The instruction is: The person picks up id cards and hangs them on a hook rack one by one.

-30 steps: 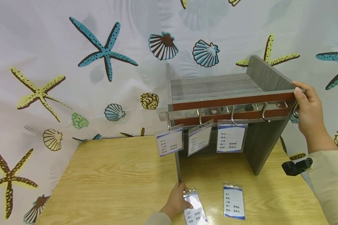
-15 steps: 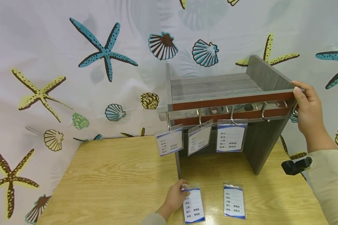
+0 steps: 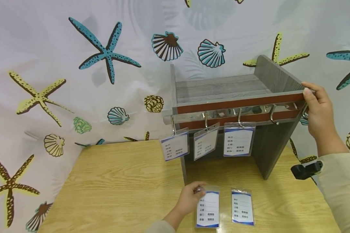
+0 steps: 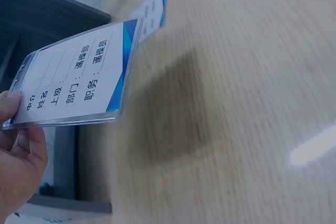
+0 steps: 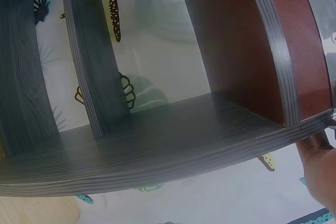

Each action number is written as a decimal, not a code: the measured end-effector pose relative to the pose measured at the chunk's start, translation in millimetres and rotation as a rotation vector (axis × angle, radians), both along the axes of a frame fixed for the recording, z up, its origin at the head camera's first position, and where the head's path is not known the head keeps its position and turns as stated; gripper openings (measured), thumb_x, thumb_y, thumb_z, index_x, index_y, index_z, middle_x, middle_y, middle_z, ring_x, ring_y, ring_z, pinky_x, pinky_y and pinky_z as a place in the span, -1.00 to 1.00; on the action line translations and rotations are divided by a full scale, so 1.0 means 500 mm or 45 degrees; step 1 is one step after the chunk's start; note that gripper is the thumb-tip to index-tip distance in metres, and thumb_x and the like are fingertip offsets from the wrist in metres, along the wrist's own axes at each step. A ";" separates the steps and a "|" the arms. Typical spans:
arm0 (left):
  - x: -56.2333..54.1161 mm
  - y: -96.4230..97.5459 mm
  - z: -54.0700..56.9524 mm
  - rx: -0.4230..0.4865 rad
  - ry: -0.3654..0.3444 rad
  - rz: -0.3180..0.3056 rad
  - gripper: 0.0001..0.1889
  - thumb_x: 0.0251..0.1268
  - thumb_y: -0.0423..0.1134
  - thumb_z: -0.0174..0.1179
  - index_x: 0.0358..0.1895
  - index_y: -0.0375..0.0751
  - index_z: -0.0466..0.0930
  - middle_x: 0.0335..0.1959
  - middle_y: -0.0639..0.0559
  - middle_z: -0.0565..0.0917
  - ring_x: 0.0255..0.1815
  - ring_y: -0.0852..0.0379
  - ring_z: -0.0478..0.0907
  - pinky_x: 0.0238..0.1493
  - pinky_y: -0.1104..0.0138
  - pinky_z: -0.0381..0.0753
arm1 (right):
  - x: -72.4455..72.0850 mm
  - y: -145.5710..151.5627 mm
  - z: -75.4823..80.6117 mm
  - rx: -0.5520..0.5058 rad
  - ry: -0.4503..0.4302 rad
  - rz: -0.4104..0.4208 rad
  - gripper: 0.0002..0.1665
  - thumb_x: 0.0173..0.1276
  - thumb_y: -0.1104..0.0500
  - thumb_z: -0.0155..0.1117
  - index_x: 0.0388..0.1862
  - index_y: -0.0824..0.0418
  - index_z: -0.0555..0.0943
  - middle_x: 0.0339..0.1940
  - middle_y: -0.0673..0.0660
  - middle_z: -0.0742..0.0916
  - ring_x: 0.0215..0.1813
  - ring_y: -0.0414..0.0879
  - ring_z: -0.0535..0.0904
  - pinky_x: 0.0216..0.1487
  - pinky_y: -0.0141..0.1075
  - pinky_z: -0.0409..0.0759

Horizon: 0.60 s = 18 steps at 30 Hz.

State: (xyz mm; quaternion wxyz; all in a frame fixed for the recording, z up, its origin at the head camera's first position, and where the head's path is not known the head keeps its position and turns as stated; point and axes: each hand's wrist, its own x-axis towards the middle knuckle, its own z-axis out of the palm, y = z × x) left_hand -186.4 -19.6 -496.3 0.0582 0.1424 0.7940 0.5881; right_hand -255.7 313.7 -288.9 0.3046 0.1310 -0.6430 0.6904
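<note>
My left hand pinches a clear-sleeved name badge by its top left corner. In the left wrist view that badge is raised off the wood, with its shadow below. Flat on the table to its right lies another badge. At the right front corner of the grey wooden shelf, my right hand grips the board's edge; the right wrist view shows only part of this hand. Three badges hang from the left hooks of the metal hook rail, one being the third badge.
The shelf stands on a light wood table, its right side panel reaching down to the tabletop. Further right along the rail, a bare hook sticks out. Behind everything hangs a patterned curtain with starfish and shells.
My left hand has lifted the badge off the table and moved it rightward, turning it from slanted to nearly straight. My right hand stays on the shelf corner.
</note>
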 end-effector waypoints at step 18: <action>0.002 0.066 0.098 0.077 0.107 -0.075 -0.73 0.06 -0.37 0.14 -0.12 -0.11 0.55 -0.36 0.07 0.60 -0.51 0.31 0.46 -0.50 0.45 0.50 | 0.005 -0.002 0.001 0.037 -0.025 -0.018 -0.64 0.30 0.12 -0.03 0.06 0.15 0.43 -0.21 0.00 0.48 -0.12 -0.23 0.37 -0.15 -0.52 0.29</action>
